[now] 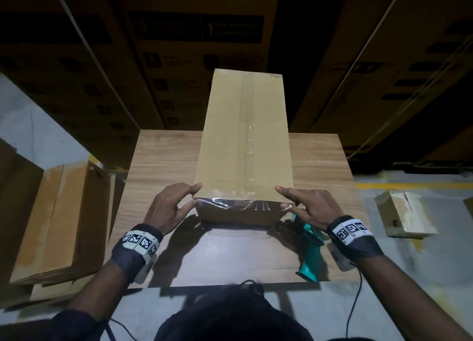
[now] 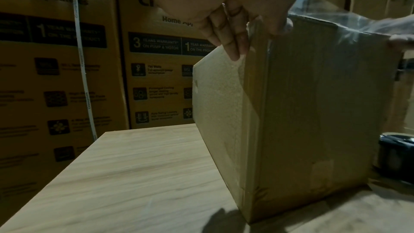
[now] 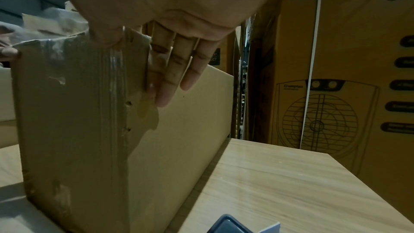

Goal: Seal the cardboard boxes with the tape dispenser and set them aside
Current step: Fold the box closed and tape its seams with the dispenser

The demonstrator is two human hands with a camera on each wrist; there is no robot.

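A long cardboard box lies lengthwise on the wooden table, with clear tape along its top seam and wrinkled tape over the near end. My left hand presses the near left corner: straight fingers lie on the left side of the box, thumb on the near face. My right hand presses the near right corner, its straight fingers flat on the right side of the box. The teal tape dispenser lies on the table under my right wrist, held by neither hand.
Tall printed appliance cartons stand in a wall just behind the table. Cardboard boxes sit on the floor at the left. A small taped box rests on the floor at the right, near a yellow floor line.
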